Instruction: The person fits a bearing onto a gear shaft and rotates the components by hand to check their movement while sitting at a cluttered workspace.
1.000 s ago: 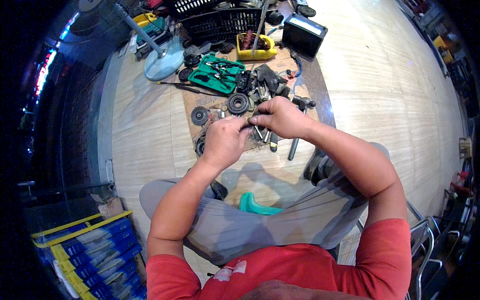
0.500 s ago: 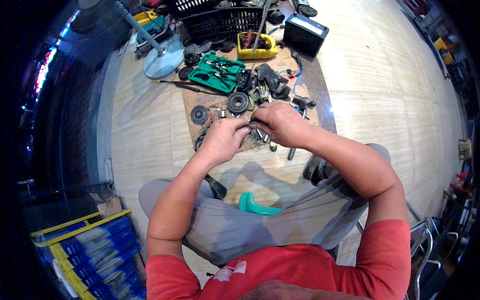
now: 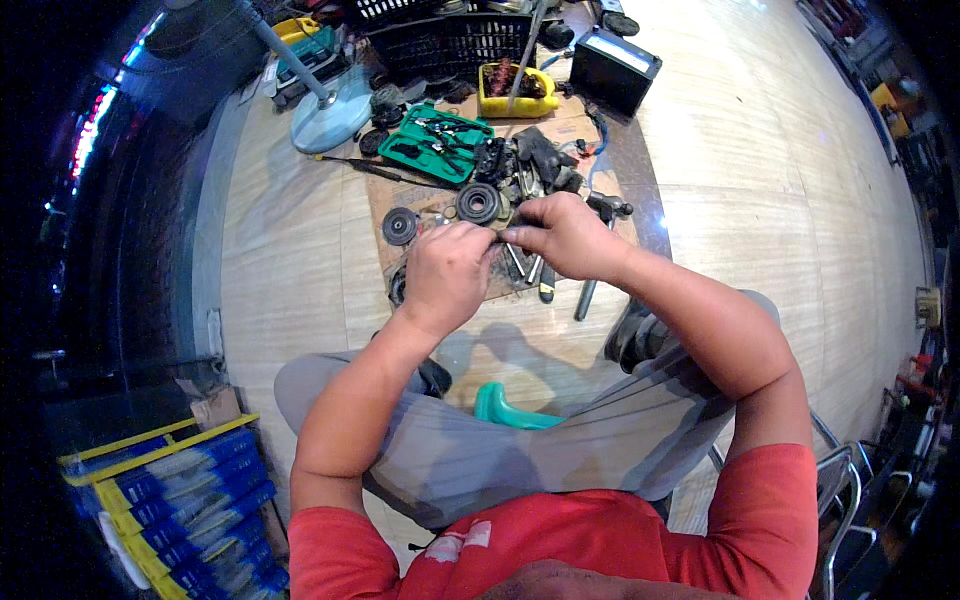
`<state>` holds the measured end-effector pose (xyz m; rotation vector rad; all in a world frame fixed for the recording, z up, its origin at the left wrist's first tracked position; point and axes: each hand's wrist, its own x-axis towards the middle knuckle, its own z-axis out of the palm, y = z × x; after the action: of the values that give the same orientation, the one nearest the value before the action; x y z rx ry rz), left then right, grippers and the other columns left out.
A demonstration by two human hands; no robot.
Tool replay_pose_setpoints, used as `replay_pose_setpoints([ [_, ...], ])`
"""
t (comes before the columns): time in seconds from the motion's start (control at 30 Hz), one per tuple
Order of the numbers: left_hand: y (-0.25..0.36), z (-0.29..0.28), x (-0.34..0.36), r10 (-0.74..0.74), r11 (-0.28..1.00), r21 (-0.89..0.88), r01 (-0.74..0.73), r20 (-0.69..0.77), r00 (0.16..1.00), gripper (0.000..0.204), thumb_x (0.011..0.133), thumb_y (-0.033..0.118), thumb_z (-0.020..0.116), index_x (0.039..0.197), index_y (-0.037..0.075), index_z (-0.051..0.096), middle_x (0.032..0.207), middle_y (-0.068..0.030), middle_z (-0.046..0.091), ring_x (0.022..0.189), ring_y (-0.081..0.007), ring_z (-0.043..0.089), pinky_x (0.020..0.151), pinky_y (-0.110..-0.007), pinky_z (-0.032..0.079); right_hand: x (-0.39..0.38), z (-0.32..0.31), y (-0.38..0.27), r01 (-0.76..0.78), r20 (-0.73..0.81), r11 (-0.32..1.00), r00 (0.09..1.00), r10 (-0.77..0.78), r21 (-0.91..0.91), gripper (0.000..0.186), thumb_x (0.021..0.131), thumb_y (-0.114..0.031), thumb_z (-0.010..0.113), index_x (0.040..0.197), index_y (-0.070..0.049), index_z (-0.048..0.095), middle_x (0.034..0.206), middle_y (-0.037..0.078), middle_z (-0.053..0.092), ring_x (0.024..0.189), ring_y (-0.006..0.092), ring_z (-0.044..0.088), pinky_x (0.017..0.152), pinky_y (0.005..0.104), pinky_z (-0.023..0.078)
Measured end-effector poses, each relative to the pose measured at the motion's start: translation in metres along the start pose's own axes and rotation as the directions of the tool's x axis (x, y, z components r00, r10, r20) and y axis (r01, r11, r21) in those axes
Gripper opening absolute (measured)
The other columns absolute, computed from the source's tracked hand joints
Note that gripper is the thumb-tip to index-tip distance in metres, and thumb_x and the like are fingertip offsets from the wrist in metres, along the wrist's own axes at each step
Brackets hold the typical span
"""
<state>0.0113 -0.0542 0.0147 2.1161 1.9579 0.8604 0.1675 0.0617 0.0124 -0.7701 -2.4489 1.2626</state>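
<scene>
My left hand and my right hand meet above the near part of a cardboard sheet, fingertips almost touching. Both are closed in a pinch around something small and dark that I cannot make out, mostly covered by the fingers. Just beyond them lies a round black pulley-like part with a ringed centre. A flatter dark disc sits to its left. Below my right hand are metal sockets or rods and a yellow-and-black handle. A hammer rests to the right.
An open green tool case lies farther off, beside a cut yellow container of dark parts. At the back stand a black crate and a black battery. A fan base is at left; a green stool is beneath me.
My left hand has rolled over so that its back shows more, with the fingers curled. My right hand has shifted slightly, its thumb now more visible.
</scene>
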Motion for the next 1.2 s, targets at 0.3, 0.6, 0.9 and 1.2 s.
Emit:
replay_pose_setpoints([
  [0.3,-0.016,0.000,0.004,-0.321,0.642,-0.497,0.584,0.517,0.793,0.022,0.088,0.014,0.059,0.103,0.001,0.066,0.085,-0.0152,0.068,0.074,-0.0220,0.064,0.069,-0.033,0.049,-0.009,0.001,0.005,0.399,-0.033,0.869,0.904,-0.426,-0.294,0.020,0.082,-0.022,0.064,0.077,-0.005,0.056,0.076,0.014,0.059,0.076,0.0357,0.060,0.065,0.0455,0.048],
  [0.6,-0.007,-0.001,0.001,-0.282,0.880,-0.328,0.343,0.220,0.934,0.015,0.084,0.004,0.061,0.097,-0.003,0.067,0.083,-0.0095,0.068,0.070,-0.0177,0.062,0.067,-0.030,0.048,-0.005,-0.003,-0.010,0.125,-0.043,0.987,0.991,-0.130,-0.105,0.024,0.082,-0.024,0.066,0.079,0.000,0.062,0.073,0.023,0.060,0.072,0.0415,0.059,0.065,0.0466,0.047],
  [0.9,-0.003,-0.004,-0.001,-0.078,0.979,-0.186,0.088,0.064,0.995,0.014,0.084,0.008,0.060,0.091,-0.004,0.063,0.079,-0.0135,0.064,0.073,-0.0288,0.062,0.067,-0.036,0.048,-0.002,-0.001,-0.005,0.226,-0.038,0.967,0.972,-0.232,-0.119,0.024,0.082,-0.023,0.066,0.078,-0.001,0.059,0.073,0.020,0.060,0.071,0.0401,0.058,0.064,0.0473,0.046],
  [1.2,-0.004,-0.022,0.010,-0.315,0.205,-0.633,0.747,0.680,0.662,0.020,0.094,0.023,0.056,0.097,0.006,0.065,0.075,0.0033,0.059,0.059,-0.0038,0.045,0.053,-0.020,0.035,-0.010,-0.001,-0.003,0.464,-0.094,0.842,0.859,-0.504,-0.276,0.017,0.080,-0.017,0.066,0.078,-0.004,0.056,0.073,0.014,0.054,0.074,0.0363,0.056,0.065,0.0450,0.046],
])
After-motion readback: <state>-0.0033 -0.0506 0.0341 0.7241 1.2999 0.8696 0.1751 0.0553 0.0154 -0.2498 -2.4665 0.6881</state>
